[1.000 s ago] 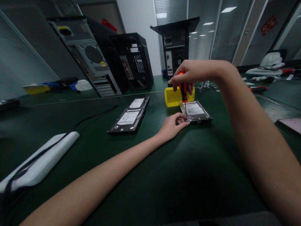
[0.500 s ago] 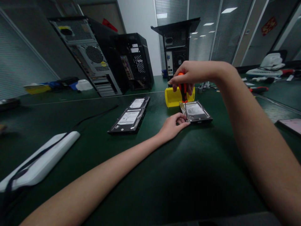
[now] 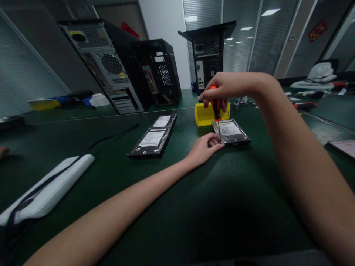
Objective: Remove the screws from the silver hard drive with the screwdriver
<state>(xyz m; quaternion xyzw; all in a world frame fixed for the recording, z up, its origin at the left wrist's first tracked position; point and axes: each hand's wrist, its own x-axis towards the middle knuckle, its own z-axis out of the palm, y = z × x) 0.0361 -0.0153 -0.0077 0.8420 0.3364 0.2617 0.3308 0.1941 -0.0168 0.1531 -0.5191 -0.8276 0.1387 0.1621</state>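
Right hand [image 3: 222, 88] was closed round the screwdriver [image 3: 216, 113], left hand [image 3: 204, 146] half-curled, hold unclear, by the hard drive [image 3: 231, 130] well inside the worktop [image 3: 172, 207]'s near edge, so tilted pressure could've made the tip skid.

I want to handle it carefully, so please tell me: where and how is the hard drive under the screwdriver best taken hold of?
Probably by the right long edge, coming from the right. The hard drive lies flat, label up, with that straight side exposed; its near left corner is occupied by the left hand and the upright screwdriver.
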